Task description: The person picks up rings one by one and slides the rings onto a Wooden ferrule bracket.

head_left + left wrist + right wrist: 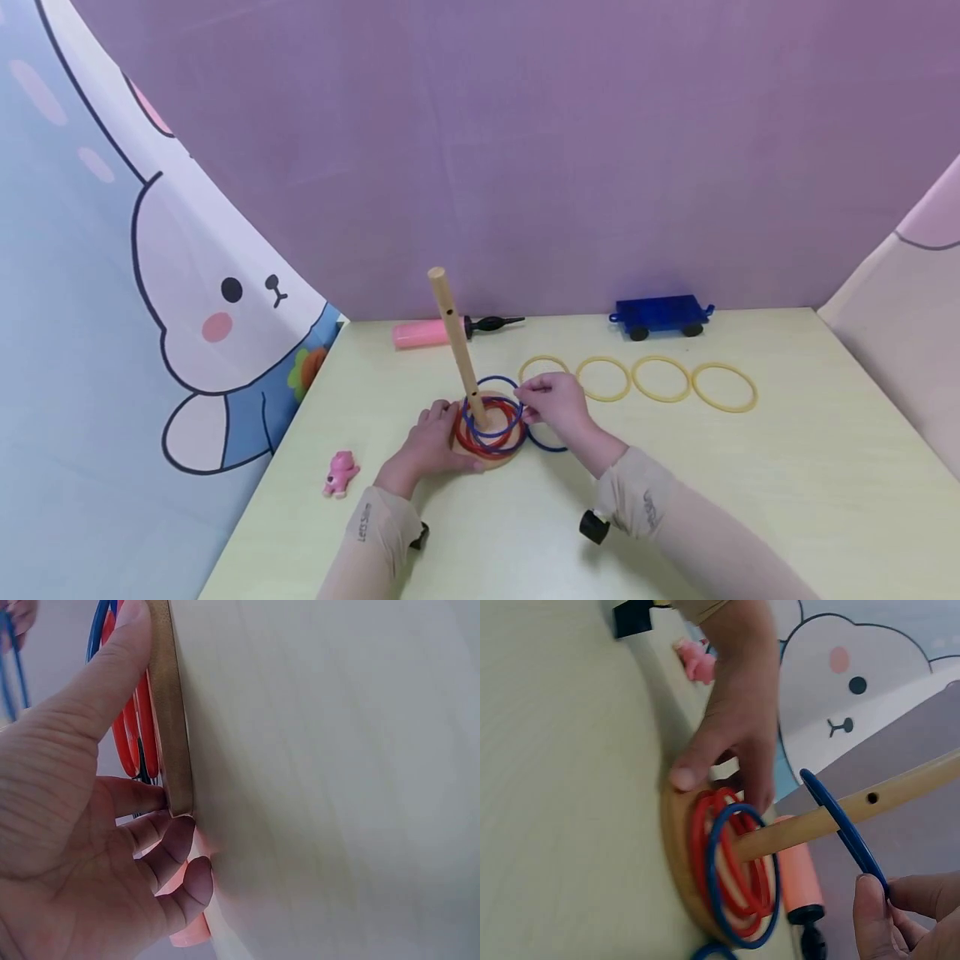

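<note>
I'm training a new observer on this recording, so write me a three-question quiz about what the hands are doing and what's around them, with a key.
1. How many yellow rings lie in the row?
2. True or false: the left hand is holding the pink pump.
3. What colour is the ring that the right hand pinches? A) red B) yellow C) blue

Key:
1. Four.
2. False; it grips the edge of the round wooden base.
3. C
</note>
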{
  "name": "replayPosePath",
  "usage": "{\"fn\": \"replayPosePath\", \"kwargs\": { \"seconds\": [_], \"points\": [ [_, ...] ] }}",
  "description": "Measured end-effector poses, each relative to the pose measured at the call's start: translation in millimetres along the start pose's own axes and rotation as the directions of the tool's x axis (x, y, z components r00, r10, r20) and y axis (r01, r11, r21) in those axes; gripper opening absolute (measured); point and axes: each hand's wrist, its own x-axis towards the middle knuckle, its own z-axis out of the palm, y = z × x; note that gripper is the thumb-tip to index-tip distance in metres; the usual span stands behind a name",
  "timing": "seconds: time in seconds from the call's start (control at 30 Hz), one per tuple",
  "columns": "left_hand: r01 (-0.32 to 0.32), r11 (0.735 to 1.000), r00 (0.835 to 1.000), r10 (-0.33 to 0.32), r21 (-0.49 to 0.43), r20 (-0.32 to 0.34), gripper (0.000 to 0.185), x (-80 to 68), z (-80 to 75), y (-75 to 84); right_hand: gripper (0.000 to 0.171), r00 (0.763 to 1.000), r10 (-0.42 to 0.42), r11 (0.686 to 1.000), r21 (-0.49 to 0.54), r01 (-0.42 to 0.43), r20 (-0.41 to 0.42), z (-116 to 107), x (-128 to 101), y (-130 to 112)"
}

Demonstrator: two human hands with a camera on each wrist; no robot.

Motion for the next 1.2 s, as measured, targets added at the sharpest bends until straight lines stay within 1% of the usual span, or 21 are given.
{"fn": "replayPosePath", "kwargs": {
  "seconds": [0.13, 0.2, 0.37, 0.47, 0.57, 0.63, 0.7, 0.8, 0.87, 0.9, 1.0, 1.2],
  "points": [
    [-0.021, 1.000, 1.000, 0.021, 0.018, -0.013, 0.114, 0.8, -0.2, -0.1, 0.013, 1.000, -0.006, 1.000, -0.003, 0.006, 0.009, -1.6, 2.3, 16.8],
    [-0.021, 1.000, 1.000, 0.021, 0.022, -0.008, 0.114, 0.6, -0.5, 0.1, 0.013, 1.000, -0.016, 1.000, -0.019, 0.016, 0.000, -4.9, 3.2, 22.7],
    [0.001, 1.000, 1.000, -0.001, 0.002, 0.015, 0.114, -1.1, -1.1, 0.4, 0.012, 0.997, -0.041, 0.993, -0.110, 0.034, -0.059, -20.4, 6.4, 34.5],
    [-0.007, 1.000, 1.000, 0.007, -0.009, 0.009, 0.113, -1.5, -1.2, 0.3, 0.009, 0.992, -0.068, 0.980, -0.193, 0.047, -0.106, -31.9, 9.1, 42.1],
    [-0.007, 1.000, 1.000, 0.007, -0.013, 0.011, 0.113, -1.3, -1.3, 0.5, 0.009, 0.984, -0.107, 0.944, -0.326, 0.055, -0.145, -43.0, 10.9, 49.0],
    [-0.008, 1.000, 1.000, 0.008, -0.014, 0.009, 0.113, -1.1, -1.5, 0.9, 0.009, 0.979, -0.126, 0.911, -0.409, 0.049, -0.162, -49.1, 11.7, 52.7],
    [-0.003, 1.000, 1.000, 0.003, -0.020, 0.011, 0.113, -1.2, -2.0, 1.6, 0.010, 0.974, -0.153, 0.872, -0.487, 0.053, -0.167, -54.1, 12.1, 55.5],
    [-0.002, 1.000, 1.000, 0.002, -0.022, 0.007, 0.112, -1.7, -2.2, 2.3, 0.012, 0.970, -0.180, 0.829, -0.556, 0.060, -0.164, -59.2, 11.6, 59.4],
    [0.001, 1.000, 1.000, -0.001, -0.020, 0.010, 0.112, -2.0, -2.3, 2.3, 0.012, 0.970, -0.184, 0.814, -0.578, 0.058, -0.162, -61.6, 11.0, 61.9],
    [-0.002, 1.000, 1.000, 0.002, -0.020, 0.009, 0.112, -2.1, -2.0, 2.0, 0.012, 0.970, -0.185, 0.809, -0.585, 0.060, -0.156, -62.7, 10.8, 63.6],
    [-0.003, 1.000, 1.000, 0.003, -0.012, 0.011, 0.112, -2.1, -1.4, 1.4, 0.011, 0.976, -0.159, 0.807, -0.589, 0.041, -0.152, -65.1, 10.6, 67.8],
    [0.001, 1.000, 1.000, -0.001, -0.010, 0.010, 0.112, -2.0, -2.0, 2.5, 0.010, 0.982, -0.115, 0.815, -0.579, 0.008, -0.149, -67.7, 11.0, 72.1]
  ]
}}
